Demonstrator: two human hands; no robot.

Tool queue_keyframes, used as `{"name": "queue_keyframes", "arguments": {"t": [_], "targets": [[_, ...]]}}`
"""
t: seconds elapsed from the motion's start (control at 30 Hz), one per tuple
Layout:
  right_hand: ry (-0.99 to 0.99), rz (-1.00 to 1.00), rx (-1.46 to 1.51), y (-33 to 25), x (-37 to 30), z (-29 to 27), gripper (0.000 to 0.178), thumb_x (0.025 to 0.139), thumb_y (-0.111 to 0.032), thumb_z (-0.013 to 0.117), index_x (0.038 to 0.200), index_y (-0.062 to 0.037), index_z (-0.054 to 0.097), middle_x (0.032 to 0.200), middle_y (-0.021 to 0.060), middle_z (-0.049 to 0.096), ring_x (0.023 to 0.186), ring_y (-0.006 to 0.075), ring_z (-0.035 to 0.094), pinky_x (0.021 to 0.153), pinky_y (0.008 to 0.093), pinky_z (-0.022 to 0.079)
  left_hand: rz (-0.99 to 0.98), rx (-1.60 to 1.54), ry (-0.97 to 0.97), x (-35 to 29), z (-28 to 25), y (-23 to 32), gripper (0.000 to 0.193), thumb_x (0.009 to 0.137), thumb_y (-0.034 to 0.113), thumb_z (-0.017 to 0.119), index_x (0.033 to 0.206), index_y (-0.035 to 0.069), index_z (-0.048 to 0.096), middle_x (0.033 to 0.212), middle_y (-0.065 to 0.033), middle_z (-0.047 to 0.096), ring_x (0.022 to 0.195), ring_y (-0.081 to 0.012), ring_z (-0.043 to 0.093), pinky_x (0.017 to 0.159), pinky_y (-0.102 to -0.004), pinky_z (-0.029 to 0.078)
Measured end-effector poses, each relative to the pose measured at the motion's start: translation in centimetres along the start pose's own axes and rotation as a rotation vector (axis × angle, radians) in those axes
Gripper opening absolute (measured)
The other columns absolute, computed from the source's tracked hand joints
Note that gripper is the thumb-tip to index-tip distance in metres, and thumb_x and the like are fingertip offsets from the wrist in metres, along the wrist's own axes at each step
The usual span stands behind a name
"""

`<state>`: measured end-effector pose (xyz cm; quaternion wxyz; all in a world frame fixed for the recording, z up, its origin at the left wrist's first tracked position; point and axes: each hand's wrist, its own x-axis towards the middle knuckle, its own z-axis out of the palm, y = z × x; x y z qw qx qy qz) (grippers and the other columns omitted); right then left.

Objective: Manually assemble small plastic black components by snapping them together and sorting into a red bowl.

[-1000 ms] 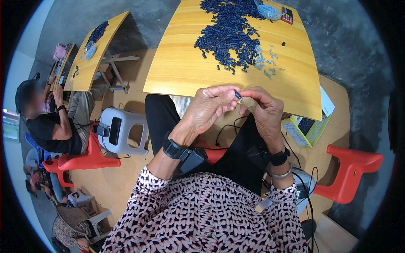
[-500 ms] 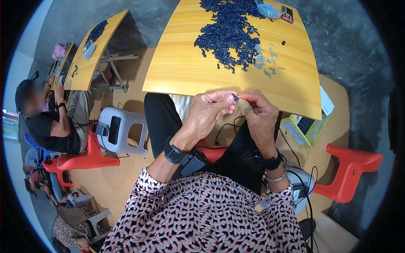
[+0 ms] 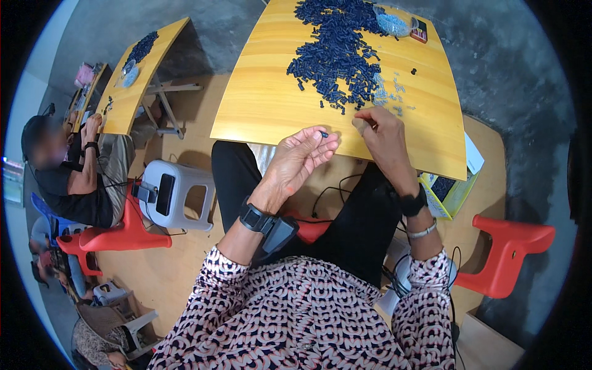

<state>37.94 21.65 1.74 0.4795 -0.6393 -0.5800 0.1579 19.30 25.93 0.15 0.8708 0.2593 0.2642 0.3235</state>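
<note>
My left hand (image 3: 298,157) pinches a small dark blue plastic piece (image 3: 324,134) between thumb and forefinger, in front of the table's near edge. Its other fingers are loosely curled. My right hand (image 3: 387,137) is over the near edge of the yellow wooden table (image 3: 259,92), apart from the left, its fingers drawn together. A tan patch (image 3: 358,125) shows at its fingertips; whether it is held or wrapped on a finger I cannot tell. Beyond the hands lies a large heap of dark blue plastic pieces (image 3: 336,61), with small clear pieces (image 3: 383,92) scattered at its right side.
A clear bowl of light blue bits (image 3: 393,24) stands at the table's far right, beside a red and dark box (image 3: 419,31). Below the right edge is a yellow bin (image 3: 453,200). Stools (image 3: 509,253) stand around. A person (image 3: 80,179) works at another table on the left.
My hands have moved apart. The right has gone forward over the table edge toward the pieces; the left has shifted slightly left and turned palm up, keeping the dark blue piece.
</note>
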Motion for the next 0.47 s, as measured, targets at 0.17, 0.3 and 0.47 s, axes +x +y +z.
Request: {"name": "queue_keyframes", "arguments": {"t": [0.17,0.3,0.47], "targets": [[-0.055,-0.021,-0.102,1.4,2.0,1.8,0.02,0.078,-0.013,0.062,0.083,0.0063,0.059,0.08,0.0215,0.06,0.077,0.0352,0.058,0.069,0.0411,0.046,0.026,0.0,0.003,0.7,-1.0,-0.5,0.018,0.09,0.009,0.054,0.104,-0.001,0.056,0.1,-0.0137,0.063,0.086,-0.0176,0.063,0.078,-0.0268,0.053],[-0.074,-0.069,-0.265,2.9,2.4,2.9,0.024,0.078,-0.015,0.063,0.085,0.0071,0.059,0.077,0.0209,0.059,0.072,0.0323,0.058,0.066,0.039,0.045,0.025,0.014,0.005,0.9,-1.6,-1.0,0.019,0.091,0.01,0.053,0.106,-0.002,0.055,0.101,-0.0166,0.063,0.088,-0.0187,0.063,0.079,-0.0273,0.053],[-0.124,0.011,-0.352,3.0,2.3,3.2,0.026,0.078,-0.02,0.064,0.083,0.0051,0.06,0.087,0.0233,0.06,0.083,0.0388,0.058,0.075,0.0448,0.046,0.016,0.023,0.013,0.8,-1.9,-1.0,0.02,0.091,0.009,0.052,0.108,-0.002,0.054,0.104,-0.0176,0.062,0.09,-0.0186,0.063,0.08,-0.0267,0.052]]}}
